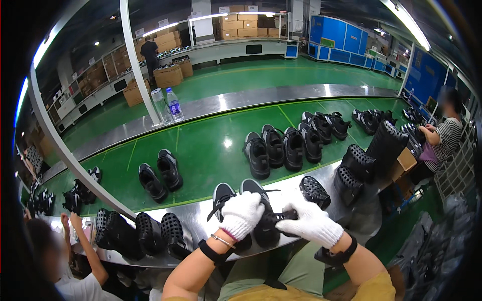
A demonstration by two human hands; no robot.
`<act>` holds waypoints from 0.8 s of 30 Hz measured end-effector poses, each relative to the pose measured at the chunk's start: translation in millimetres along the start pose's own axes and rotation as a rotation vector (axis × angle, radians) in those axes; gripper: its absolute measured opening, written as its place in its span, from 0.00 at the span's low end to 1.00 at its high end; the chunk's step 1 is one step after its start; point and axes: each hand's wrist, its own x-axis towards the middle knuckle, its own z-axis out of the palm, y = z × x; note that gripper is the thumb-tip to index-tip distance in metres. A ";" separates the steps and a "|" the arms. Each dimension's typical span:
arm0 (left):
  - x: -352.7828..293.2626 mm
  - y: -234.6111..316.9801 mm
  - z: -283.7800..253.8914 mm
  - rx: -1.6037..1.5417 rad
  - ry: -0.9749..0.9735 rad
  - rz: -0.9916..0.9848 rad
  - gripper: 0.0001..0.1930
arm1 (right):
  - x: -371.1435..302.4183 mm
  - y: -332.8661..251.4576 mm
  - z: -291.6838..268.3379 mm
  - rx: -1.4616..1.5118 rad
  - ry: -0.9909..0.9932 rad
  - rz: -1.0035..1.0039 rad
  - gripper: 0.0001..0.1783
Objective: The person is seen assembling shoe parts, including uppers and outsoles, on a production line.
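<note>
Two black sneakers with grey toe edges stand side by side at the near metal edge: a left sneaker (224, 191) and a right sneaker (254, 187). My left hand (241, 215), in a white knit glove, is closed at the right sneaker's laces and covers part of both shoes. My right hand (312, 223), gloved too, grips a black shoe insert (273, 219) at that sneaker's heel opening; the fingers hide much of it. A black perforated shoe form (315, 191) lies just beyond my right hand. More perforated forms (173, 233) stand to the left.
A green conveyor belt (216, 145) carries several pairs of black sneakers (283, 148). Stacked perforated forms (351, 173) stand at right. A white post (133, 55) rises beyond, near a water bottle (174, 105). Co-workers sit at left (75, 271) and right (447, 140).
</note>
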 end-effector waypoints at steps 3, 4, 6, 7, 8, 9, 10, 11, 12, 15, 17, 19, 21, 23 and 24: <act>1.3 4.1 5.2 -0.046 -0.025 0.020 0.13 | 22.5 16.2 27.7 -0.025 -0.013 -0.116 0.23; 3.7 6.0 7.7 -0.077 -0.042 0.029 0.12 | 30.6 32.5 47.4 -0.015 0.041 -0.232 0.19; 3.0 8.3 9.7 -0.099 -0.022 0.040 0.12 | 40.5 36.9 79.1 -0.238 0.200 -0.293 0.21; 3.5 3.1 7.0 -0.137 -0.034 0.010 0.12 | 39.2 33.5 81.5 -0.275 0.201 -0.296 0.22; 4.1 0.2 3.8 -0.175 -0.046 -0.019 0.11 | 36.6 28.7 81.3 -0.311 0.203 -0.299 0.24; -1.3 0.4 -0.4 -0.159 -0.052 -0.025 0.11 | 36.3 29.8 73.3 -0.146 0.112 -0.278 0.26; -3.3 -3.1 0.4 -0.158 -0.053 -0.036 0.11 | 35.9 29.9 60.4 0.020 0.015 -0.259 0.29; -5.4 -7.4 2.1 -0.183 -0.034 -0.014 0.11 | 28.4 15.3 42.8 0.058 0.040 -0.147 0.37; -7.8 -11.3 3.6 -0.208 -0.014 0.007 0.11 | 36.0 44.9 68.1 -0.097 0.135 -0.061 0.37; -8.2 5.6 10.3 -0.212 -0.005 0.088 0.10 | 49.1 58.9 84.3 -0.213 0.180 -0.229 0.34; -10.4 9.6 15.2 -0.110 0.006 0.041 0.08 | 64.5 56.5 97.6 -0.282 0.136 -0.042 0.31; -22.1 6.7 9.9 -0.097 0.031 0.029 0.09 | 56.9 51.7 92.7 -0.130 0.052 -0.026 0.30; -38.6 -6.7 11.2 -0.096 0.095 0.010 0.10 | 38.9 42.5 83.3 0.198 -0.057 0.034 0.29; -51.4 -12.2 2.5 -0.098 0.101 0.007 0.11 | 27.9 57.3 75.4 0.747 -0.064 0.252 0.27; -55.8 -11.2 -1.2 -0.108 0.107 0.019 0.11 | 26.5 67.5 76.4 1.121 -0.047 0.426 0.25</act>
